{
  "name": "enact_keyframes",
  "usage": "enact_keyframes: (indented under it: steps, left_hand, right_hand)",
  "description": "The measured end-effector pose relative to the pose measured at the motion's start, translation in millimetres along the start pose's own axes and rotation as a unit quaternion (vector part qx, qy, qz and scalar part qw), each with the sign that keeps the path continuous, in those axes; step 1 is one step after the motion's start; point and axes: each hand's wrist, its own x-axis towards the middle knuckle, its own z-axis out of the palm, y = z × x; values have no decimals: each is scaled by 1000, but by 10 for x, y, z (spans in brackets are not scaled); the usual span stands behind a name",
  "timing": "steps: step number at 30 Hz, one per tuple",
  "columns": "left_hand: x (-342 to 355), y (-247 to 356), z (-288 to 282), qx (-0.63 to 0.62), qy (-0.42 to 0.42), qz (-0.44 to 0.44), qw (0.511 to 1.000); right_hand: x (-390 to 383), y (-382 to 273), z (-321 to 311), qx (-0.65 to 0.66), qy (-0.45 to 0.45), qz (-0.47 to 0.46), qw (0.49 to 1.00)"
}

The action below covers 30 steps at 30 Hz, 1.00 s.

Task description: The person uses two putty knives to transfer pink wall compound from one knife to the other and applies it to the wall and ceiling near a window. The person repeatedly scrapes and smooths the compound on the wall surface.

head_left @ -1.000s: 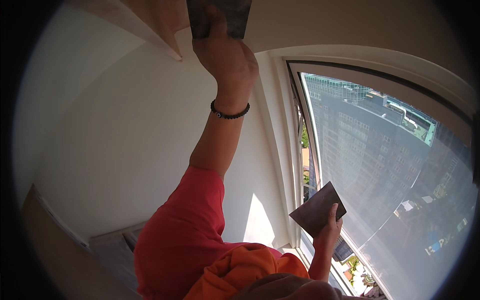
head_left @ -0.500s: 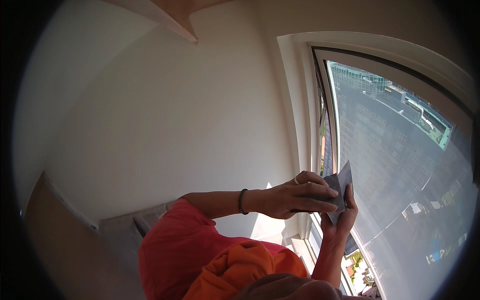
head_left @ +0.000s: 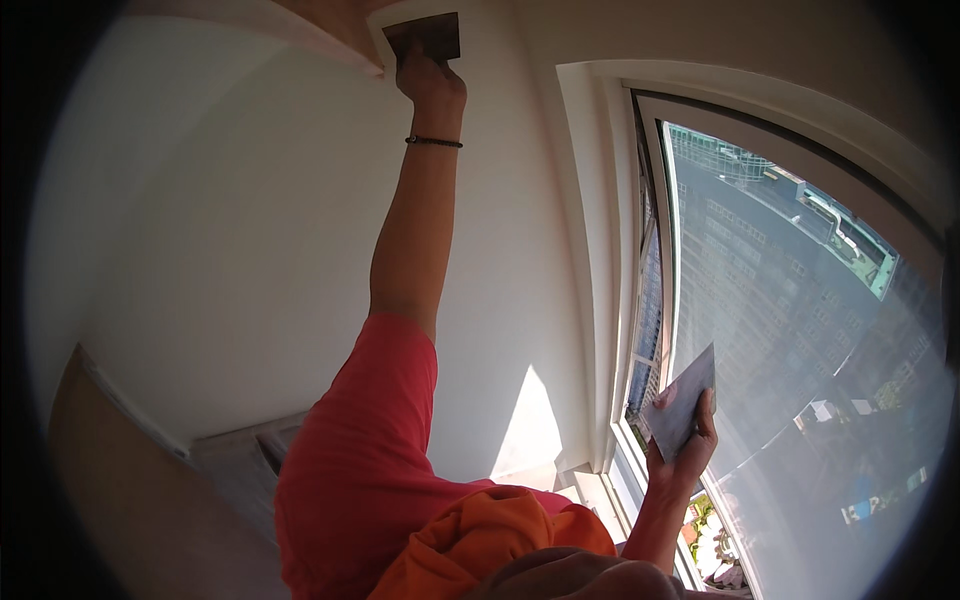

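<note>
Bare off-white wall [head_left: 250,250] fills most of the view, bending toward the fisheye rim; a sharp patch of sunlight [head_left: 528,430] lies low on it. To the right, a pale-framed window [head_left: 770,380], high-rise buildings visible beyond the glass. At top left, the tip of a pinkish, angular form [head_left: 300,28], nature unclear; at lower left, a brown panel [head_left: 95,430]. Person wears a red short-sleeved shirt [head_left: 350,430], with orange cloth [head_left: 490,530] bunched at the chest. Left arm extended straight up the frame, dark beaded bracelet [head_left: 434,142] at the wrist. Left hand [head_left: 428,82] closed on a dark, thin, flat-edged plate [head_left: 442,35] near the top edge, just beside the pinkish form; whether the plate touches the wall cannot be told. Right hand [head_left: 688,455], lower right, grips a second thin plate [head_left: 678,408], greyish, tilted, one corner upward, thumb along its right edge. The two plates are well apart, the second seen against the window side.
</note>
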Motion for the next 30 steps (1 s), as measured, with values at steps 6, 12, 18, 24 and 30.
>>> enact_keyframes:
  steps: [6, 12, 18, 24, 30]
  left_hand:
    - [770, 27, 336, -65, 131, -58, 988]
    - [1311, -28, 216, -69, 40, -47, 996]
    - [1604, 122, 247, -102, -125, -56, 985]
    - [613, 360, 698, -113, -97, 15, 989]
    - [-383, 762, 1242, -86, -141, 99, 981]
  right_hand:
    - [-29, 6, 25, -7, -12, -11, 1000]
    - [-75, -38, 11, 1, -26, -21, 999]
    - [-127, -82, -32, -7, -20, -12, 1000]
    - [-123, -107, -249, -7, -64, -14, 998]
    - [-247, -164, -270, -10, -84, -8, 996]
